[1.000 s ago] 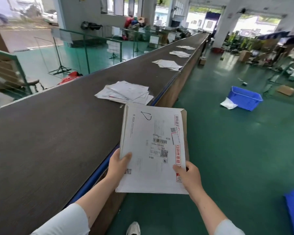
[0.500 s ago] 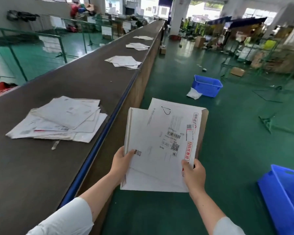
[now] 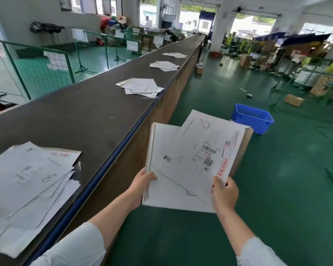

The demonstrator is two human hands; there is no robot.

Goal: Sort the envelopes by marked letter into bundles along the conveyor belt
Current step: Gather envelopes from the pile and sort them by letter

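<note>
Top envelope point(image 3: 200, 150) of the held stack point(image 3: 148, 160): handwritten "D" near the upper corner. A printed barcode label and a QR code sit mid-face, their digits too small to read. A red strip of Chinese characters runs down the right edge, not legible with confidence.

Second envelope point(image 3: 161, 146): one small QR code.

Nearest bundle point(image 3: 27, 179) on the conveyor belt point(image 3: 85, 116): top envelope hand-marked "B"; a red printed strip beneath it is unreadable.

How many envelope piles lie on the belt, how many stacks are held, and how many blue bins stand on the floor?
Belt piles: 4
Held stack: 1
Blue bin: 1
Total: 6
</note>
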